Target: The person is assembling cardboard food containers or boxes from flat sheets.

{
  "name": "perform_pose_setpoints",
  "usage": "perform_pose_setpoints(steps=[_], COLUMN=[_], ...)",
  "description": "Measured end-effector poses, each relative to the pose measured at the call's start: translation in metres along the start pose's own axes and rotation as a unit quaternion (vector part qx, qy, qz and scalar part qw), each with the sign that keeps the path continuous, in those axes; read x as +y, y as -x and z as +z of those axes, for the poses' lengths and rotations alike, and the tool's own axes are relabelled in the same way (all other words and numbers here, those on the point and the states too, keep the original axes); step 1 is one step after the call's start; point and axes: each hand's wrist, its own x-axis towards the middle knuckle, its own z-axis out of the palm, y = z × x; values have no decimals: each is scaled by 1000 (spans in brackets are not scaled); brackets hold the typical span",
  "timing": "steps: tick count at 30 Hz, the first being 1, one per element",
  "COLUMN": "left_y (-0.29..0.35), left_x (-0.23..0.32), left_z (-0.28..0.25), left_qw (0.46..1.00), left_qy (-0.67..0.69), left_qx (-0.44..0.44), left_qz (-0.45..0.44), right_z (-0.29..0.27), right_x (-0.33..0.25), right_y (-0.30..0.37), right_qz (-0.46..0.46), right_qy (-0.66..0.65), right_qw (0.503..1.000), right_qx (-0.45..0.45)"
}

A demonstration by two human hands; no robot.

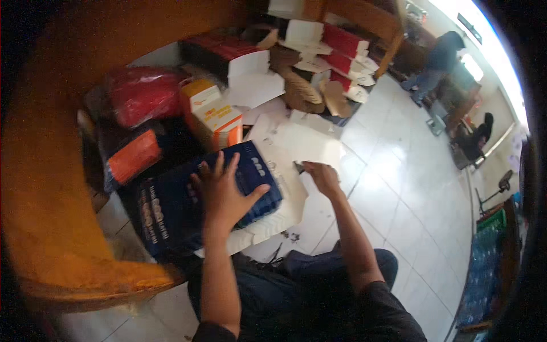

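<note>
My left hand (223, 191) lies flat, fingers spread, on a dark blue package (171, 211) that rests on white flattened cardboard (296, 154) on the floor in front of me. My right hand (322, 175) is to the right of the package, fingers closed around a small dark object (298, 167) held over the white cardboard. What that object is I cannot make out.
An orange and white box (213, 117), red and orange wrapped packs (139, 94) and a pile of red and white cartons (336, 48) crowd the floor ahead. A wooden furniture edge (57, 188) curves on my left. One person (436, 65) stands at the far right, another crouches (476, 139).
</note>
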Motion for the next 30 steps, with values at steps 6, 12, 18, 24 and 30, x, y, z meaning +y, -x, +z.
perform_pose_setpoints(steps=[6, 12, 18, 24, 30], left_y=[74, 131, 129, 123, 133], left_x=[40, 77, 87, 103, 108], left_z=[-69, -63, -57, -44, -49], left_qw=[673, 277, 146, 71, 31], left_qy=[674, 828, 837, 857, 867], left_qx=[-78, -256, -295, -236, -269], left_qz=[294, 415, 437, 452, 418], right_z=[-19, 12, 0, -10, -34], right_x=[-1, -24, -21, -42, -69], right_y=[-44, -73, -91, -80, -72], right_qz=[3, 65, 104, 93, 53], right_qy=[-23, -65, -101, -44, 4], right_qw=[995, 994, 988, 988, 957], right_qx=[-93, -66, -61, 112, 284])
